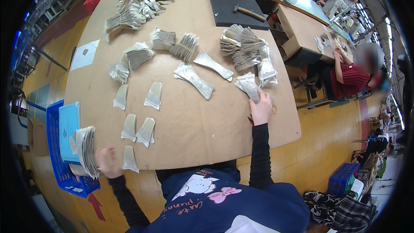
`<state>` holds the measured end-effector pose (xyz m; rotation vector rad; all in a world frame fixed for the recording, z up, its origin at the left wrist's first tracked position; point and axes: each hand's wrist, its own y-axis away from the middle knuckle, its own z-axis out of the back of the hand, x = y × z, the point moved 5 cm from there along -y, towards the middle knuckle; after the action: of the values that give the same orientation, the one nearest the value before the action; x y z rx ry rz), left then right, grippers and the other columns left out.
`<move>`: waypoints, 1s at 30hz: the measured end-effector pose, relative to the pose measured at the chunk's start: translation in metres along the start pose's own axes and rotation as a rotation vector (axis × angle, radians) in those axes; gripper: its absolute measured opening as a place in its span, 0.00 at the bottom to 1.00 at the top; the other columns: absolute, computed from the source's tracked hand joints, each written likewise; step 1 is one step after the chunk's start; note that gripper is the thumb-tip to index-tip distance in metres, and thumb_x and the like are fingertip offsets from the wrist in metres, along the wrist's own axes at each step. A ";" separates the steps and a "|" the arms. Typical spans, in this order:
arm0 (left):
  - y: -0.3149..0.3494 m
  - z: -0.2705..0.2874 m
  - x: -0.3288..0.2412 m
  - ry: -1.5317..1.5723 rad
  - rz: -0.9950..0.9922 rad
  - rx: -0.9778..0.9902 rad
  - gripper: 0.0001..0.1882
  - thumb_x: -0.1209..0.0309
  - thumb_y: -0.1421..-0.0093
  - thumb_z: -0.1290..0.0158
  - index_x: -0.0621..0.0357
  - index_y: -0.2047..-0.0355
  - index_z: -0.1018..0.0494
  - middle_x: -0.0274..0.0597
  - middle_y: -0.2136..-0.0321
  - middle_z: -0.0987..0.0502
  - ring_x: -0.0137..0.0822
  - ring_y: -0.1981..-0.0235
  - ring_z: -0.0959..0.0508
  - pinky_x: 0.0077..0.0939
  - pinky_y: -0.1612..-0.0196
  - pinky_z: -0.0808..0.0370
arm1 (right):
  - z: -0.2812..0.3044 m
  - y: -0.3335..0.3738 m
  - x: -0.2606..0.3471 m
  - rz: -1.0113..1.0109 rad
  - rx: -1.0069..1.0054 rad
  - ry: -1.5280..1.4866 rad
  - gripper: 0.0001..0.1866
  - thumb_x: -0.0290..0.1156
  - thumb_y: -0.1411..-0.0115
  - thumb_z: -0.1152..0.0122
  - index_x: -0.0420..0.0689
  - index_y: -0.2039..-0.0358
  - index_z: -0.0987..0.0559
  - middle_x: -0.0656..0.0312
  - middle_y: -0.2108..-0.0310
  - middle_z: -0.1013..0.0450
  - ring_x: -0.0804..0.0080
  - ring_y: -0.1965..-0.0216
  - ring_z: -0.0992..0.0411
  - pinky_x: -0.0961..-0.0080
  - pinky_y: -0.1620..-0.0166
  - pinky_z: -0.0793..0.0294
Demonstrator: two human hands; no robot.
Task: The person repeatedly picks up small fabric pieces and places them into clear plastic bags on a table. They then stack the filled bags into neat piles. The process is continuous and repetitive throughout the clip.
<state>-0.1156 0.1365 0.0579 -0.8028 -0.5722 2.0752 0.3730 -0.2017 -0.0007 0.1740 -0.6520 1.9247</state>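
My right hand (261, 110) grips the near end of a pale grey bundle of thin cut pieces (246, 84) at the table's right side. A rubber band (274, 108) lies beside that hand, and a small red-and-black tool (250, 121) is partly hidden by the wrist. At the front left edge, my left hand (108, 162) is blurred by motion, close to a fanned stack of cut pieces (89, 151); its fingers are unclear. Several small tapered stacks (153, 96) lie on the left, and two longer waisted stacks (194, 80) (213, 67) near the middle.
The blue basket (52, 138) with a light-blue folder (69, 131) stands at the left edge. Banded bundles (140, 55) (246, 47) and a loose heap (142, 2) cover the far table. A hammer (250, 13) rests on a black board (220, 11). A co-worker (351, 75) sits right.
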 end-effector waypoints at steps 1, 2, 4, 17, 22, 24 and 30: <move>0.004 -0.016 -0.023 0.017 -0.064 0.022 0.11 0.82 0.45 0.44 0.61 0.61 0.23 0.44 0.67 0.21 0.44 0.65 0.21 0.44 0.48 0.28 | 0.000 0.000 -0.005 -0.091 0.073 -0.108 0.21 0.32 0.47 0.30 0.37 0.55 0.22 0.52 0.62 0.27 0.53 0.59 0.27 0.63 0.54 0.29; 0.011 -0.030 -0.042 0.102 -0.034 0.070 0.10 0.82 0.46 0.43 0.60 0.62 0.22 0.42 0.68 0.21 0.43 0.65 0.22 0.45 0.49 0.28 | 0.000 0.000 -0.008 -0.188 0.143 -0.213 0.19 0.32 0.46 0.31 0.36 0.56 0.22 0.51 0.63 0.27 0.53 0.59 0.28 0.62 0.53 0.29; 0.023 -0.056 -0.080 0.248 -0.032 0.158 0.10 0.82 0.46 0.43 0.58 0.63 0.22 0.40 0.69 0.21 0.42 0.66 0.22 0.44 0.50 0.28 | 0.017 0.000 -0.009 -0.259 0.090 -0.371 0.15 0.31 0.42 0.34 0.35 0.59 0.21 0.53 0.64 0.26 0.58 0.59 0.27 0.64 0.54 0.29; 0.063 -0.114 -0.161 0.349 -0.134 0.367 0.12 0.74 0.52 0.39 0.52 0.64 0.21 0.33 0.70 0.21 0.37 0.69 0.21 0.32 0.66 0.25 | -0.002 0.219 0.189 -0.789 1.429 -1.586 0.27 0.35 0.29 0.48 0.42 0.33 0.40 0.59 0.41 0.34 0.71 0.43 0.33 0.67 0.36 0.36; 0.063 -0.114 -0.165 0.292 -0.148 0.358 0.12 0.75 0.52 0.40 0.53 0.65 0.22 0.34 0.70 0.21 0.37 0.70 0.21 0.31 0.68 0.25 | 0.012 0.167 0.183 -0.188 1.004 -1.304 0.12 0.25 0.33 0.44 0.37 0.50 0.23 0.63 0.55 0.26 0.76 0.55 0.28 0.77 0.49 0.29; 0.061 -0.113 -0.167 0.307 -0.149 0.314 0.12 0.75 0.53 0.39 0.53 0.66 0.21 0.34 0.71 0.21 0.37 0.71 0.21 0.31 0.69 0.25 | 0.016 0.124 0.164 0.067 0.690 -0.869 0.16 0.27 0.39 0.39 0.39 0.50 0.23 0.54 0.54 0.25 0.64 0.54 0.27 0.71 0.49 0.29; 0.061 -0.110 -0.168 0.296 -0.144 0.280 0.12 0.75 0.54 0.38 0.52 0.66 0.20 0.33 0.72 0.21 0.35 0.71 0.21 0.29 0.69 0.24 | 0.016 0.068 0.120 0.516 0.446 -0.096 0.21 0.33 0.46 0.31 0.42 0.52 0.22 0.53 0.55 0.26 0.54 0.51 0.29 0.54 0.38 0.40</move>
<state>0.0075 -0.0230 -0.0003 -0.8553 -0.1669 1.8102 0.2570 -0.1341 0.0359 0.4118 -0.3344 2.5598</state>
